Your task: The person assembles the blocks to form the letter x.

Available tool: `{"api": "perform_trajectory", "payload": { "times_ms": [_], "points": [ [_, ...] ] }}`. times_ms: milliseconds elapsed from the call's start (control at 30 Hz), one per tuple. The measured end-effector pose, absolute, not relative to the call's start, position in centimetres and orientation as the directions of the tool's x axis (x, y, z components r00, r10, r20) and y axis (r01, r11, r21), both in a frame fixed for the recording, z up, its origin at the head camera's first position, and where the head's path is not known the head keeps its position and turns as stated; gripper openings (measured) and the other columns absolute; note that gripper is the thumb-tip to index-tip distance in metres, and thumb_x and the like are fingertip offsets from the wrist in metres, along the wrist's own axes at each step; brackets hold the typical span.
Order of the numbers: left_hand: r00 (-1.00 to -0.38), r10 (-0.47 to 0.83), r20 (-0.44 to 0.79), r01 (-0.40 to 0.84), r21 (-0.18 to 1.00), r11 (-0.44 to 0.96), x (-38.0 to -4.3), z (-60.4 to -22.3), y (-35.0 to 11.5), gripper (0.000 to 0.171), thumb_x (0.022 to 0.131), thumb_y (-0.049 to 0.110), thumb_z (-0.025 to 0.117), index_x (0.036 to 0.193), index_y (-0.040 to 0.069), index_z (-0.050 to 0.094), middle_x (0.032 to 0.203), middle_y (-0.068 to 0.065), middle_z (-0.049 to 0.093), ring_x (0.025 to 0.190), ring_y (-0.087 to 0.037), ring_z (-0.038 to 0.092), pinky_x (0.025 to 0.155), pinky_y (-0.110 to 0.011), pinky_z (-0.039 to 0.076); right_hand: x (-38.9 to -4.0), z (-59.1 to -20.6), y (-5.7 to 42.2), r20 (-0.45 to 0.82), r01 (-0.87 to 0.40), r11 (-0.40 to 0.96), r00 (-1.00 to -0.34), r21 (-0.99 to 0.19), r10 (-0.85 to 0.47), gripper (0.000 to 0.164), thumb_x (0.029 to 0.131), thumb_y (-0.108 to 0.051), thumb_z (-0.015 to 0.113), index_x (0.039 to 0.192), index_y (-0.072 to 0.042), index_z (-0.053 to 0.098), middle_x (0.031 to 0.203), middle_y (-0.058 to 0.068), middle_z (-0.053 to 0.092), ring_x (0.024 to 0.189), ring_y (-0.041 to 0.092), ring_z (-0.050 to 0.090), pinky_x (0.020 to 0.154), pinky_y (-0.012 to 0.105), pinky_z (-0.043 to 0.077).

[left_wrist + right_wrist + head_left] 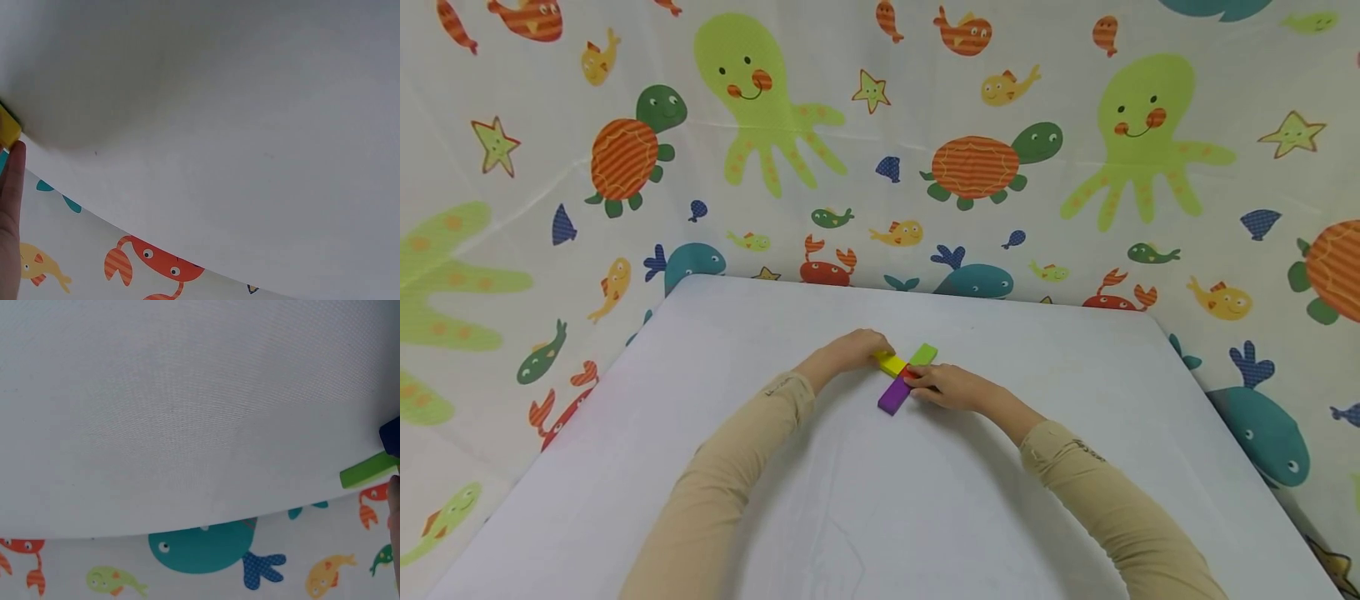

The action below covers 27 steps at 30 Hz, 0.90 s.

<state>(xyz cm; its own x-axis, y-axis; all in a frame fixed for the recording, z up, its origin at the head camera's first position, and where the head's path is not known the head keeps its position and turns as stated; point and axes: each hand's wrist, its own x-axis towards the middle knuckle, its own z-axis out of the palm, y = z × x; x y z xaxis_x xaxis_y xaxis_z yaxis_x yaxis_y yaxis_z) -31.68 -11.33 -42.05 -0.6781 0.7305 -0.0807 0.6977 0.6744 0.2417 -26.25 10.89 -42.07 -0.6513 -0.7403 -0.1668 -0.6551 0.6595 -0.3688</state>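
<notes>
Colored blocks lie together in a cross on the white table. At its middle is a red block (pixel 904 371), with a lime green block (pixel 923 354) on the far side and a purple block (pixel 894 395) on the near side. My left hand (pixel 855 348) holds the outer end of a yellow block (pixel 891 363) against the cross, its fingertip at the block's edge in the left wrist view. My right hand (pixel 951 387) reaches in from the right, fingertips beside the red block, gripping a dark blue block (pixel 392 437) that the hand hides in the head view.
The white tabletop (pixel 805 517) spreads around the blocks on all sides. Behind its far edge hangs a curtain (pixel 850 175) printed with sea animals, which also runs along both sides.
</notes>
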Motion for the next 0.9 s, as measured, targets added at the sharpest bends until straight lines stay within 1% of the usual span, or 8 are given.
{"api": "perform_trajectory", "payload": {
  "times_ms": [300,667,900],
  "points": [
    [-0.694,0.713,-0.100,0.674,0.257,0.692,-31.60,-42.14,-11.18,0.030,0.091,0.008,0.061,0.120,0.005,0.063,0.121,-0.010,0.065,0.115,-0.025,0.056,0.105,-0.036,0.042,-26.20,-42.14,10.83,-0.177,-0.642,0.670,-0.660,-0.371,-0.730,0.042,0.099,-0.025,0.047,0.135,-0.005,0.048,0.144,0.020,0.043,0.133,0.035,0.041,0.108,0.045,0.037],
    [-0.719,0.684,-0.123,0.636,0.283,0.719,-31.58,-41.99,-11.16,0.031,0.089,0.007,0.063,0.120,0.005,0.064,0.120,-0.010,0.065,0.113,-0.025,0.056,0.104,-0.036,0.043,-26.20,-42.09,10.63,-0.197,-0.640,0.677,-0.658,-0.363,-0.727,0.042,0.098,-0.025,0.049,0.136,-0.006,0.047,0.145,0.019,0.042,0.135,0.034,0.040,0.109,0.044,0.036],
    [-0.726,0.675,-0.129,0.621,0.300,0.725,-31.84,-42.11,-10.94,0.031,0.088,0.006,0.064,0.119,0.005,0.065,0.121,-0.010,0.065,0.114,-0.026,0.056,0.105,-0.037,0.042,-26.20,-42.02,10.66,-0.204,-0.649,0.686,-0.660,-0.329,-0.723,0.043,0.098,-0.026,0.049,0.137,-0.006,0.046,0.144,0.019,0.044,0.135,0.033,0.040,0.108,0.044,0.037]
  ]
}}
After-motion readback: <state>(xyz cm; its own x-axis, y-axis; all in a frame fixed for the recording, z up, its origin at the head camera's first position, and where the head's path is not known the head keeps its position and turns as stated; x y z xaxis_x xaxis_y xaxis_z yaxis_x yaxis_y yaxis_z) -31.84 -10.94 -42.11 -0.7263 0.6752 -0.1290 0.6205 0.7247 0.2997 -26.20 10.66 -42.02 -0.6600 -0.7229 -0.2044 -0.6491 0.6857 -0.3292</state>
